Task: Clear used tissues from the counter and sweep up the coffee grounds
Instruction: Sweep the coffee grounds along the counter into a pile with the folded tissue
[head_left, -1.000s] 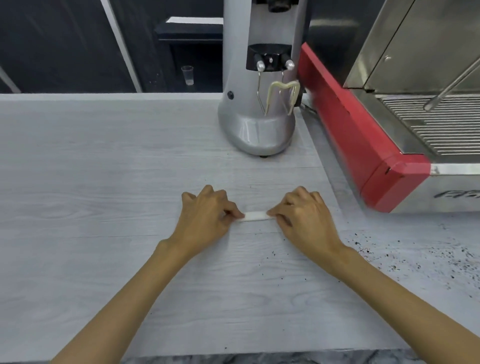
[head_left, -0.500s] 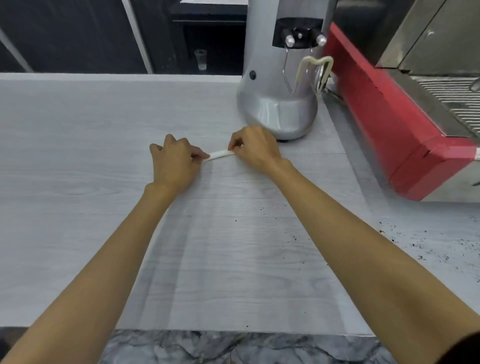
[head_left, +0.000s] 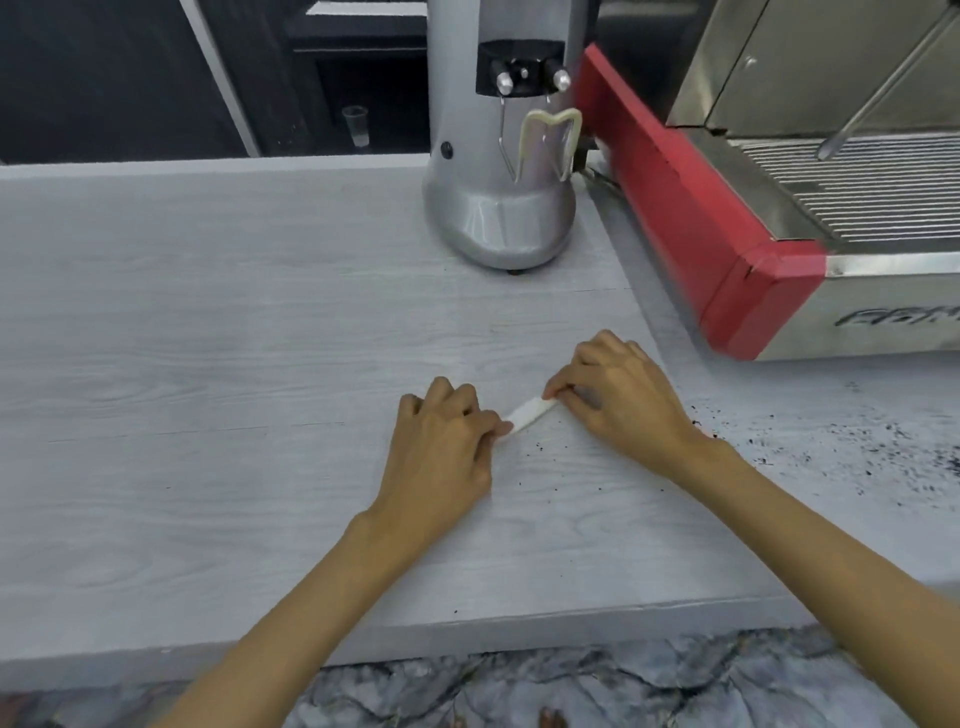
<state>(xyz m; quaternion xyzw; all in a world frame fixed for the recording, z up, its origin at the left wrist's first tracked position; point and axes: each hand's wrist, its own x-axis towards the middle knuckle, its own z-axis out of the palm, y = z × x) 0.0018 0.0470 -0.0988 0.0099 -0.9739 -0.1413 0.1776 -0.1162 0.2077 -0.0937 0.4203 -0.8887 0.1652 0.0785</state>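
Dragging tissue (head_left: 530, 414) back from grinder (head_left: 498, 223) toward counter's (head_left: 208, 364) front edge, left hand (head_left: 441, 457) and right hand (head_left: 623, 405) pinching its ends, likely sweeping grounds (head_left: 883, 447).

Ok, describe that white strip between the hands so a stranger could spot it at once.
Find the red espresso machine on the right, then the pale counter before the silver grinder. There the left hand and right hand each pinch an end of the tissue strip, the only narrow white thing there.
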